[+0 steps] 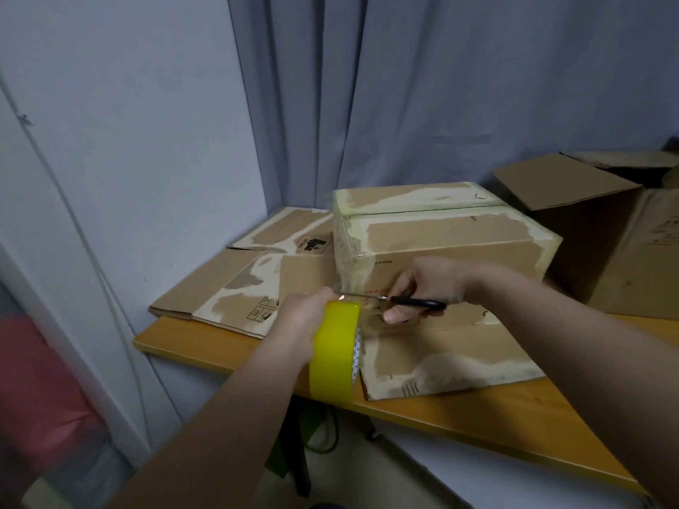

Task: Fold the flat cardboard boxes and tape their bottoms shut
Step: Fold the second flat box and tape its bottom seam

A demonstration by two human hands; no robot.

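Left hand (299,317) grips tape roll (336,352) (yellow); right hand (428,284) holds scissors (400,300).

Place: small packing corner of a room
Signs: long grey-blue fabric curtain (404,86), orange wooden tabletop (477,413), worn brown cardboard boxes (448,236)

The tape (336,354) is yellow, scissors (415,302) black-handled, box (441,229) brown with pale, perhaps torn, patches.

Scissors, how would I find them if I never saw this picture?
Find the wooden table, then the taped-up box on the flat cardboard there. In front of that box, the right hand holds the scissors, blades pointing at the yellow tape roll in the left hand. They alone are thin and silver with black handles, among brown cardboard.
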